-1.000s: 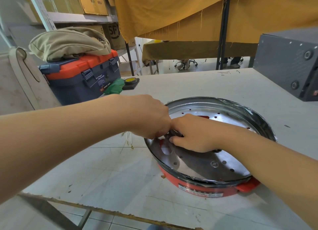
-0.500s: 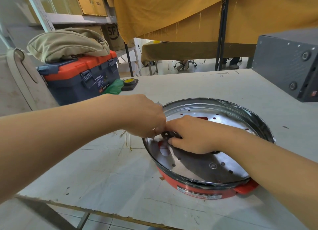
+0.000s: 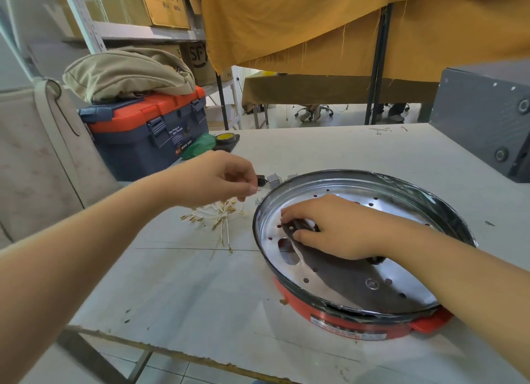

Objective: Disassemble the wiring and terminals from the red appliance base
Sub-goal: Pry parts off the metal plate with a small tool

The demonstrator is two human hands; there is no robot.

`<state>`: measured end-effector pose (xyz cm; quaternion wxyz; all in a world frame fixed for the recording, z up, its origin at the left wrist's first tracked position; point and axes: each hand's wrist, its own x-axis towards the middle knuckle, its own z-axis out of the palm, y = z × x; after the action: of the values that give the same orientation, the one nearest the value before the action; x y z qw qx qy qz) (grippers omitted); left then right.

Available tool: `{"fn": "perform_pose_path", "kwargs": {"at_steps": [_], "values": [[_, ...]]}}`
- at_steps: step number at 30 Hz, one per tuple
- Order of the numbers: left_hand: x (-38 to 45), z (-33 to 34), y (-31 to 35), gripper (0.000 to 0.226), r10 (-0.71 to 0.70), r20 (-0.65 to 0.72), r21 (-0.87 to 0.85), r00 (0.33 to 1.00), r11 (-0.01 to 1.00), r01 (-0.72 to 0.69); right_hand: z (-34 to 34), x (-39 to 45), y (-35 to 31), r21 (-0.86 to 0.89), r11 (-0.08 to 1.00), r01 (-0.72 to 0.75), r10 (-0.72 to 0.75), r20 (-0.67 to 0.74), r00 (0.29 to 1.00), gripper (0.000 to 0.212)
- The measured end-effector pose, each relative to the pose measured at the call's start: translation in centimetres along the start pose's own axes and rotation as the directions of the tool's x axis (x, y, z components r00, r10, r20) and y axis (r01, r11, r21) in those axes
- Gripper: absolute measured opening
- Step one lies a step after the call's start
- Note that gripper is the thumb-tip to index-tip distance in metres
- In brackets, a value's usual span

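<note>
The red appliance base (image 3: 355, 325) lies on the white table, with a shiny perforated metal plate (image 3: 381, 208) set in its black rim. My right hand (image 3: 332, 228) reaches into the plate's left side, where its fingers and thumb grip a dark part (image 3: 299, 225). My left hand (image 3: 218, 180) hovers left of the rim, above a loose pile of white wires with brass terminals (image 3: 219, 215). Its thumb and forefinger pinch something too small to make out.
Small grey parts (image 3: 274, 180) and a black piece (image 3: 261, 180) lie just behind the rim. A blue and orange toolbox (image 3: 149, 131) with a beige bag on top stands at the back left. A grey metal box (image 3: 487, 119) occupies the back right. The table's front edge is near.
My left hand has left the plate, where it worked beside my right hand, and moved left and up over the wire pile. My right hand stays on the dark part.
</note>
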<state>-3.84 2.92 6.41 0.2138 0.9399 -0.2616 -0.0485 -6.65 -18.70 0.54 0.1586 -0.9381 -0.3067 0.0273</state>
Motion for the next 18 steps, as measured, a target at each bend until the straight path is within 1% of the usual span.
{"fn": "perform_pose_path", "kwargs": {"at_steps": [3,6,8,11,13,16,18], "values": [[-0.3,1.1,-1.2,0.006,-0.046,-0.114,-0.232,0.992,0.973,0.019,-0.4,0.1,-0.3,0.073,0.997,-0.026,0.032,-0.079,0.996,0.031],[0.0,2.6,-1.9,0.004,-0.089,-0.186,-0.417,0.978,0.909,0.003,-1.3,0.3,-0.8,0.205,0.978,-0.029,0.064,-0.163,0.985,0.027],[0.4,3.4,-2.3,0.003,-0.097,-0.209,-0.525,0.973,0.851,-0.028,-2.0,0.7,-1.1,0.286,0.958,-0.032,0.090,-0.194,0.977,0.022],[1.2,4.3,-2.8,0.008,-0.063,-0.231,-0.687,0.971,0.717,-0.117,-3.1,1.7,-1.3,0.421,0.907,-0.027,0.144,-0.248,0.958,0.018],[1.9,4.8,-3.1,0.010,-0.060,-0.237,-0.746,0.970,0.651,-0.142,-3.7,2.8,-1.5,0.482,0.876,-0.025,0.180,-0.279,0.943,0.016],[2.6,5.6,-4.0,0.009,-0.093,-0.261,-0.795,0.961,0.585,-0.160,-4.0,4.8,-1.9,0.456,0.890,-0.031,0.191,-0.309,0.932,0.010],[2.7,6.3,-4.8,0.010,-0.117,-0.282,-0.810,0.952,0.562,-0.171,-3.7,6.0,-2.1,0.435,0.899,-0.043,0.187,-0.294,0.937,0.006]]}}
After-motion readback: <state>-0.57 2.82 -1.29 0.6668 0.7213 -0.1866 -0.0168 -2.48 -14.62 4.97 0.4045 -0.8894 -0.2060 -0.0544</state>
